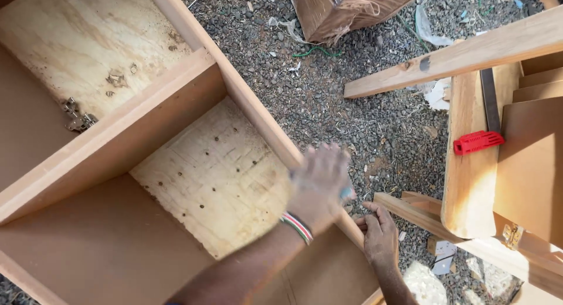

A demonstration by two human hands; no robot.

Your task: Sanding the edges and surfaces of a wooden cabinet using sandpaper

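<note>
Resting on the wooden cabinet (176, 114) holding metal hinges (75, 117), left hand (319, 185) blurred, grip unclear; right hand (380, 234) loosely curled.

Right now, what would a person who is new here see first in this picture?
First the big open wooden cabinet lying on the gravel, filling the left side. Next the two hands at its right edge: the blurred left hand with a striped wristband, the right hand beside it. Then the bright red tool on the boards at the right.
</note>
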